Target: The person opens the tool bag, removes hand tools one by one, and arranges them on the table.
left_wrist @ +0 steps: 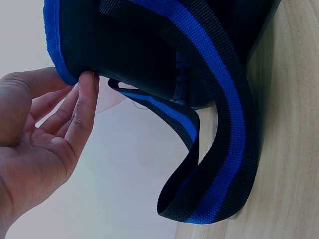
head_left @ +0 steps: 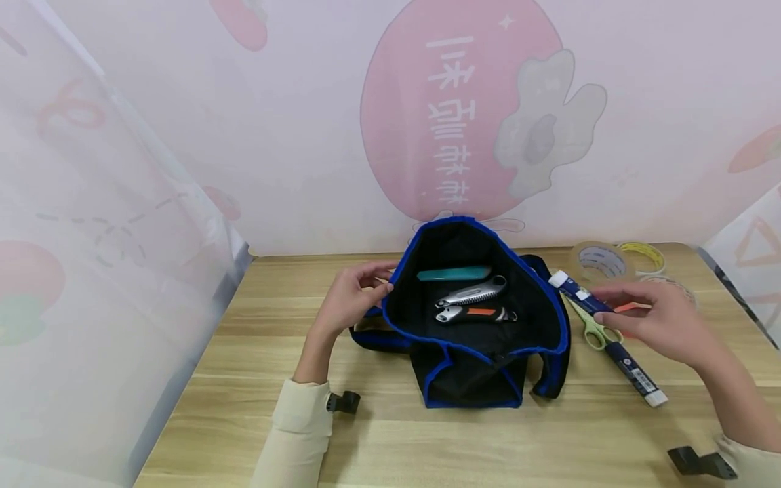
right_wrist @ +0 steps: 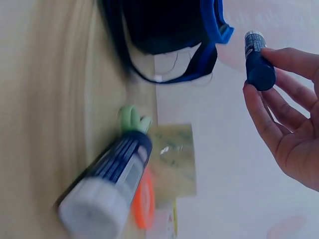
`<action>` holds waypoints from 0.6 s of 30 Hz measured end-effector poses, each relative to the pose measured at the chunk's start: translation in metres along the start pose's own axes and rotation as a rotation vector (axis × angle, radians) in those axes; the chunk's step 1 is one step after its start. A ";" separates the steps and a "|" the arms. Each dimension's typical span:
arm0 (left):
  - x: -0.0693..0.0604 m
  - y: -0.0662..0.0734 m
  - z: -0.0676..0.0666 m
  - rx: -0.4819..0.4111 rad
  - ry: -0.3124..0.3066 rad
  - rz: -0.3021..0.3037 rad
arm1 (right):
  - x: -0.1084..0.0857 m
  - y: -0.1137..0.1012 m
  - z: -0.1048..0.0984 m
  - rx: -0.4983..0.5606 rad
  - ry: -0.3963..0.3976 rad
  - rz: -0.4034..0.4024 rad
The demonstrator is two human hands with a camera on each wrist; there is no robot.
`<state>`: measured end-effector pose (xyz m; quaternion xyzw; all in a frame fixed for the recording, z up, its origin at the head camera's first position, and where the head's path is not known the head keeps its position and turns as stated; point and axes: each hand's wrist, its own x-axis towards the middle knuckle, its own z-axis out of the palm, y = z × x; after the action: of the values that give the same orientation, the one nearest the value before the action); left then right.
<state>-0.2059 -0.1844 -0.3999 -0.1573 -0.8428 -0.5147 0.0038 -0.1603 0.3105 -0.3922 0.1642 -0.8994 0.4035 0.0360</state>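
Note:
A black tool bag (head_left: 476, 379) with blue trim stands with its mouth wide. Inside lie a teal utility knife (head_left: 454, 274), a silver-grey utility knife (head_left: 472, 293) and a black-and-orange utility knife (head_left: 472, 314). My left hand (head_left: 355, 295) pinches the bag's left rim between thumb and fingers. To the right of the bag, my right hand (head_left: 662, 322) holds a dark blue glue stick (right_wrist: 260, 69) by one end, raised above the table. Beneath it lie green-handled scissors (head_left: 596, 333), partly hidden, and a second glue stick (head_left: 634, 373) with a white cap.
Clear tape (head_left: 601, 261) and yellow tape (head_left: 655, 257) are at the back right. Orange tape (right_wrist: 144, 201) lies near the second glue stick. The bag's strap (left_wrist: 232, 119) loops out at its left. A printed curtain (head_left: 305, 135) hangs behind the wooden table (head_left: 256, 352).

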 end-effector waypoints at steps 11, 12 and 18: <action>-0.001 0.000 0.000 0.008 0.002 -0.009 | -0.027 0.027 -0.014 -0.104 0.001 0.131; -0.001 0.000 0.000 0.007 0.001 -0.009 | -0.029 0.029 -0.015 -0.115 -0.005 0.147; 0.000 0.000 0.001 0.016 0.000 -0.008 | -0.042 0.038 -0.019 -0.190 -0.010 0.209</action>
<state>-0.2053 -0.1836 -0.4002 -0.1540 -0.8476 -0.5077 0.0030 -0.1341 0.3599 -0.4148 0.0673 -0.9459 0.3173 0.0047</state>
